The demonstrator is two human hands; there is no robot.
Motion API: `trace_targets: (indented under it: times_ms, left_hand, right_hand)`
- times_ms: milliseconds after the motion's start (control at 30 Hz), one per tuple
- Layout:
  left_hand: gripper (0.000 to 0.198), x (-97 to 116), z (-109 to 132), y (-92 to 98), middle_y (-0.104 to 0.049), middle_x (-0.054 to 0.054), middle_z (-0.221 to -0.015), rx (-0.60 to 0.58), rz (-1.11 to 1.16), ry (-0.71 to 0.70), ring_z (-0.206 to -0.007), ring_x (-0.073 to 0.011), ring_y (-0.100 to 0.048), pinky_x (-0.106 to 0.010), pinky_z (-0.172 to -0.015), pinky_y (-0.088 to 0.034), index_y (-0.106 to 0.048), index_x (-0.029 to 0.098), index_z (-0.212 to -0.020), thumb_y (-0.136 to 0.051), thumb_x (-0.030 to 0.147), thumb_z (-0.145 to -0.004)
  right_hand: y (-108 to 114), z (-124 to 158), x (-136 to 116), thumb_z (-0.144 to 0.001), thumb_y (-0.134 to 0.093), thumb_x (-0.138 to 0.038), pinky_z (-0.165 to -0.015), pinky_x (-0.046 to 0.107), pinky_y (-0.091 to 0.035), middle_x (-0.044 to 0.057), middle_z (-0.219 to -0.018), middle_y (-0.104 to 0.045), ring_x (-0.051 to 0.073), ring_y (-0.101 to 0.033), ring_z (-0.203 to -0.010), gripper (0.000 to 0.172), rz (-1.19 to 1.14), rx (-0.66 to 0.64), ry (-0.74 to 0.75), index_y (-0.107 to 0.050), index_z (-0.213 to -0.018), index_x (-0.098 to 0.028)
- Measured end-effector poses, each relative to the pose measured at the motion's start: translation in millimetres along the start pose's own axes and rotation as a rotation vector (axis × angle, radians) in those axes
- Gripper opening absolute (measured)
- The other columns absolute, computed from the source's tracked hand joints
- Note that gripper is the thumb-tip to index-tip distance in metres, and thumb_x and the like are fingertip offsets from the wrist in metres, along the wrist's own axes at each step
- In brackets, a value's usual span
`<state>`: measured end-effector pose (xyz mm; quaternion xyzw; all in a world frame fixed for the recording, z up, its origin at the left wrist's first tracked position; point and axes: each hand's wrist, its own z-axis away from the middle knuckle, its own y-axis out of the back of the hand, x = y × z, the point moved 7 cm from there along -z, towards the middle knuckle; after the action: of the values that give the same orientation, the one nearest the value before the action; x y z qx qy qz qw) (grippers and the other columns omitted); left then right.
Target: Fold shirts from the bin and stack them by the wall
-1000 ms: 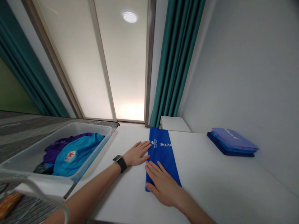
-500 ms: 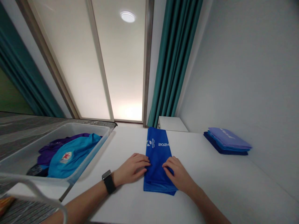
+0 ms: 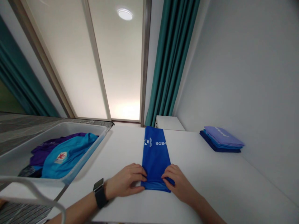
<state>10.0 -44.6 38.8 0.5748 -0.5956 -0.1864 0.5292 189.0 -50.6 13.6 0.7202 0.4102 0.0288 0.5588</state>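
Note:
A blue shirt (image 3: 155, 161), folded into a long strip with white lettering and "2024" near its far end, lies on the white table (image 3: 121, 149). My left hand (image 3: 127, 180), with a dark watch (image 3: 100, 193) on the wrist, rests at the strip's left edge near its close end. Its fingers are stretched onto the cloth, and the thumb lies apart by the bottom corner. At the right edge, my right hand (image 3: 176, 183) has its fingers curled and thumb bent in, pinching the cloth near the lower corner. A crease crosses the cloth between both hands.
On the left stands a clear plastic bin (image 3: 77, 166) holding a light-blue garment (image 3: 67, 155) and a purple one (image 3: 50, 149). A stack of folded clothes (image 3: 221, 140) sits at the right by the wall. Behind the table is a white cabinet (image 3: 169, 123). A pale curved bar (image 3: 35, 189) crosses the lower left.
Both hands have slid along the strip toward me, down to its near end. The strip's near end looks straighter, with its lower right corner drawn in. The view has shifted slightly.

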Motion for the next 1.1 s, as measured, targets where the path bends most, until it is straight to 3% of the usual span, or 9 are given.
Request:
trace_targets:
  times_ms: [133, 400, 600, 867, 1100]
  left_hand:
    - [0.023, -1.1, -1.8, -0.4, -0.069, -0.007, -0.101, -0.013, -0.016, 0.017, -0.097, -0.0202, -0.062, -0.034, -0.090, -0.046, -0.065, 0.021, -0.100, -0.064, 0.039, -0.086]
    - [0.021, 8.5, -0.8, 0.0, -0.069, -0.008, -0.113, -0.056, -0.140, -0.017, -0.104, -0.0208, -0.062, -0.034, -0.093, -0.046, -0.064, 0.021, -0.106, -0.060, 0.031, -0.089]
    - [0.016, 13.6, 3.2, -2.8, -0.073, -0.005, -0.108, -0.057, -0.212, -0.088, -0.111, -0.0211, -0.061, -0.034, -0.095, -0.047, -0.066, 0.021, -0.104, -0.054, 0.022, -0.093]
    - [0.022, 6.4, 4.4, 3.1, -0.071, -0.005, -0.112, -0.079, -0.042, -0.012, -0.111, -0.0192, -0.062, -0.032, -0.098, -0.050, -0.067, 0.022, -0.107, -0.057, 0.018, -0.088]
    - [0.017, 14.1, 1.8, -0.4, -0.072, -0.006, -0.109, -0.067, -0.137, -0.043, -0.107, -0.0192, -0.063, -0.032, -0.096, -0.050, -0.067, 0.022, -0.102, -0.053, 0.020, -0.092]
  right_hand:
    - [5.9, 6.9, -6.6, -0.089, -0.055, -0.013, -0.083, 0.035, -0.043, 0.004, -0.090, -0.064, 0.019, -0.056, -0.090, 0.011, -0.008, 0.004, 0.019, -0.062, -0.087, -0.021]
    - [7.0, 16.8, -16.9, -0.084, -0.059, -0.014, -0.084, 0.035, -0.044, 0.005, -0.095, -0.066, 0.020, -0.057, -0.094, 0.011, 0.027, -0.030, 0.061, -0.064, -0.090, -0.022]
    - [6.8, 21.4, -16.8, -0.086, -0.063, -0.019, -0.089, 0.037, -0.042, 0.003, -0.098, -0.069, 0.020, -0.056, -0.099, 0.010, 0.022, -0.070, 0.068, -0.067, -0.093, -0.024]
    - [2.2, 25.2, -15.1, -0.094, -0.052, -0.019, -0.085, 0.037, -0.043, 0.004, -0.097, -0.071, 0.019, -0.058, -0.094, 0.016, 0.073, -0.042, 0.111, -0.067, -0.091, -0.023]
    - [2.8, 25.2, -15.0, -0.096, -0.051, -0.020, -0.083, 0.036, -0.044, 0.003, -0.096, -0.071, 0.018, -0.060, -0.091, 0.015, 0.093, -0.026, 0.132, -0.066, -0.091, -0.022]
